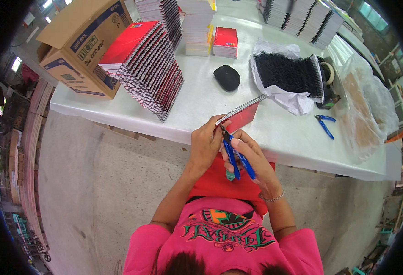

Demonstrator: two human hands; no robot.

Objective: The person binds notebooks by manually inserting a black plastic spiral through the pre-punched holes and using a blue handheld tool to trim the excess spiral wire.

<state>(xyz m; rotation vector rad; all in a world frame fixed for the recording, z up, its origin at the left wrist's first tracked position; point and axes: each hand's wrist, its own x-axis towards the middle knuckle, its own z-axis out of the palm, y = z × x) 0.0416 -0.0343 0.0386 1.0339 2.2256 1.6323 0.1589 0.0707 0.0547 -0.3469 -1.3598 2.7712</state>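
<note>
A red spiral notebook (244,117) is held up on edge at the table's front, its wire coil along the top. My left hand (205,143) is closed on the coil's near end. In my right hand (256,158) are blue-handled flush cutters (236,158), gripped with the fingers round the handles. The dark jaws of the cutters are at the near end of the coil, beside my left fingertips. Whether the jaws have wire between them is too small to tell.
A tall stack of red spiral notebooks (142,68) stands left, beside a cardboard box (84,50). A black mouse-shaped object (227,78) lies mid-table. Black plastic coils (286,73) rest on crumpled paper. Further right are second blue cutters (324,126) and a clear plastic bag (366,101).
</note>
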